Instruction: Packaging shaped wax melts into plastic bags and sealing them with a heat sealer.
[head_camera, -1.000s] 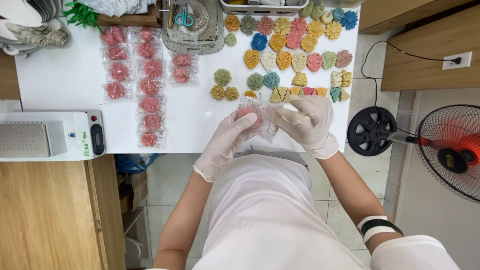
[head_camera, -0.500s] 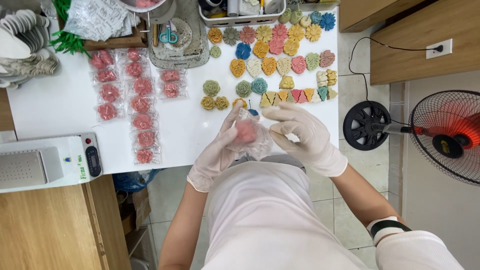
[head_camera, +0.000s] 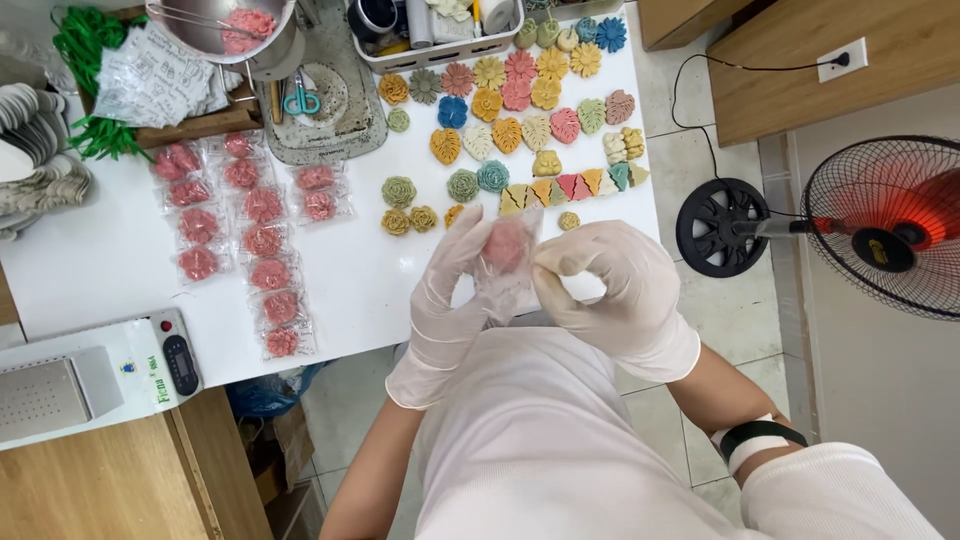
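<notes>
Both my hands wear white gloves and hold one clear plastic bag with a pink flower-shaped piece (head_camera: 507, 247) inside it, just above the near edge of the white table (head_camera: 100, 270). My left hand (head_camera: 445, 290) pinches the bag's left side. My right hand (head_camera: 610, 290) grips its right side and lower edge. To the left on the table lie several bagged pink pieces (head_camera: 262, 240) in rows. Behind my hands sit many unbagged coloured flower and leaf shaped pieces (head_camera: 520, 130).
A white heat sealer (head_camera: 95, 375) stands at the table's near left. At the back are a metal bowl with pink pieces (head_camera: 235, 30), scissors (head_camera: 298, 100), a tray of tools (head_camera: 440, 25) and green ribbon (head_camera: 85, 50). A floor fan (head_camera: 880, 225) stands to the right.
My hands, with the bagged pink piece, stay together at the table's near edge. The fingers have shifted on the bag.
</notes>
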